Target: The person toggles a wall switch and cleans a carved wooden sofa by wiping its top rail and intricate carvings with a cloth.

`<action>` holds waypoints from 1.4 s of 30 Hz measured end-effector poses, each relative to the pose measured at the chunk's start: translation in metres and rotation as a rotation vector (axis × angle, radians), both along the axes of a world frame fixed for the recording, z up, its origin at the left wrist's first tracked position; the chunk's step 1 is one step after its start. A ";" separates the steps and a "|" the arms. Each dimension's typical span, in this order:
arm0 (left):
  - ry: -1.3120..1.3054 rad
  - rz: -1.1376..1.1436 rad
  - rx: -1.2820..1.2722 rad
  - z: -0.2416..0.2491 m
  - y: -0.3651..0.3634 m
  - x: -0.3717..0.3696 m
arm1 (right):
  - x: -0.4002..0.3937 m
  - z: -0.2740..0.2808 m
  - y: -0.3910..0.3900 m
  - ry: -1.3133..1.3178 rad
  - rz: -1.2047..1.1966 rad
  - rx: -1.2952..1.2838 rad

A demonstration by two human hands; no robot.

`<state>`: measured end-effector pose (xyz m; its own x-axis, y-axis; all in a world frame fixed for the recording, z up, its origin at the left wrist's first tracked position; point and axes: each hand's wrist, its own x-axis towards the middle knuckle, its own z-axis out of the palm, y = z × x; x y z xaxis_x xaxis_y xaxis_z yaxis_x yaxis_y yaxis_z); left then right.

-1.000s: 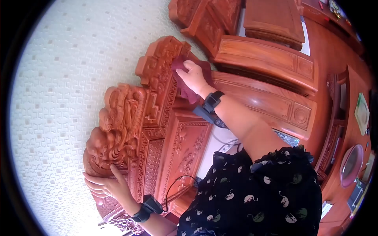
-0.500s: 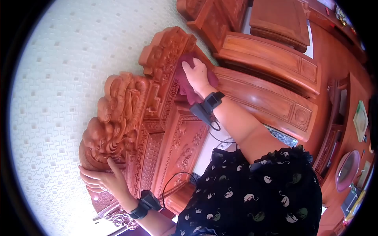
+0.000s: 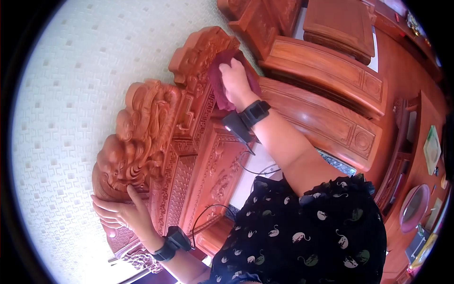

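Note:
My right hand (image 3: 235,81) presses a dark red cloth (image 3: 215,79) against the carved upper part of a reddish wooden seat back. Its fingers are bent into the cloth, and the fingertips are partly hidden. Lower left, my left hand (image 3: 122,215) lies on the edge of the same carved back (image 3: 163,113), thumb apart from the other fingers and holding nothing. Deep scrolls and rounded figures cover the wood between the two hands. Both wrists wear black bands with small boxes and cables.
A patterned pale wall (image 3: 71,109) rises behind the carved back. Beyond my right arm are a wooden seat (image 3: 317,116) and a small wooden table (image 3: 338,28). At far right, a pink-rimmed basin (image 3: 415,208) and a pale green-edged dish (image 3: 432,150) rest on a wooden surface.
My right hand and the cloth have shifted slightly up along the carved back, and its fingers look more curled. My left hand stays at the same edge of the wood.

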<state>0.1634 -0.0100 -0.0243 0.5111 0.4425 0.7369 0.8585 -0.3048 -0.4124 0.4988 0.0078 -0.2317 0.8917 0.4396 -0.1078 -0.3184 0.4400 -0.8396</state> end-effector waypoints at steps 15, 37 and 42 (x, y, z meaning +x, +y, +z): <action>-0.006 -0.004 0.014 0.000 -0.001 0.004 | -0.088 0.016 -0.038 -0.493 -0.114 -0.094; -0.035 -0.034 0.020 0.002 -0.004 0.006 | -0.073 0.031 -0.048 -0.174 0.267 0.026; -0.039 -0.033 0.042 0.002 -0.003 0.004 | -0.051 0.040 -0.071 0.691 0.733 0.465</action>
